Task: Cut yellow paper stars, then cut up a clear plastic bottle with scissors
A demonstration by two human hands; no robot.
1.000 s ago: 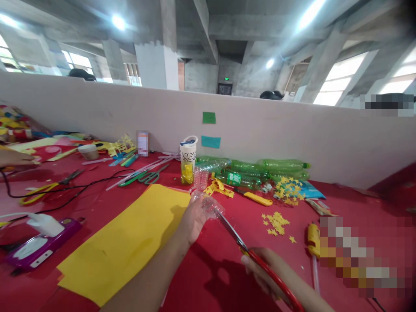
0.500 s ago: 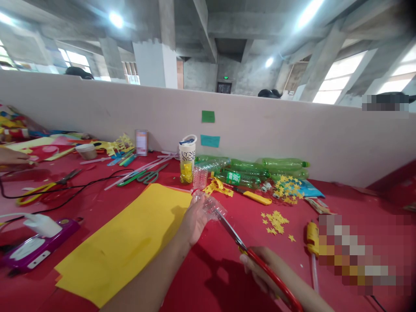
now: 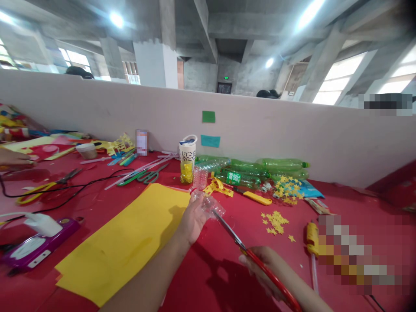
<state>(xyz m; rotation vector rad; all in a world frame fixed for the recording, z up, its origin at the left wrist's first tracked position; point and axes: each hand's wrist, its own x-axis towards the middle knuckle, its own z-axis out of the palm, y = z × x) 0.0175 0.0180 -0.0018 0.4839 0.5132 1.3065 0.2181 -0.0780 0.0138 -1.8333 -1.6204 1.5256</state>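
Gripping red-handled scissors (image 3: 256, 260), the right hand (image 3: 267, 256) is clasped round their handle. Their tip sits barely nearer the left hand (image 3: 194, 221) than a second ago, so any cutting seems slow. That hand is clamped on a clear bottle piece (image 3: 212, 205), its long axis slanting, red cap (image 3: 191, 190) pointing away and leftward. Green bottles (image 3: 247, 169) lie beyond, to the right.

Scissors (image 3: 239, 243): red handles (image 3: 272, 277), silvery blades (image 3: 226, 224). Bottle piece (image 3: 212, 206) totally clear, red cap (image 3: 192, 190). Paper (image 3: 130, 242) bright yellow, stars (image 3: 277, 222) too. Tabletop (image 3: 299, 255) red, tumbler (image 3: 187, 152) white w/ black squiggles.
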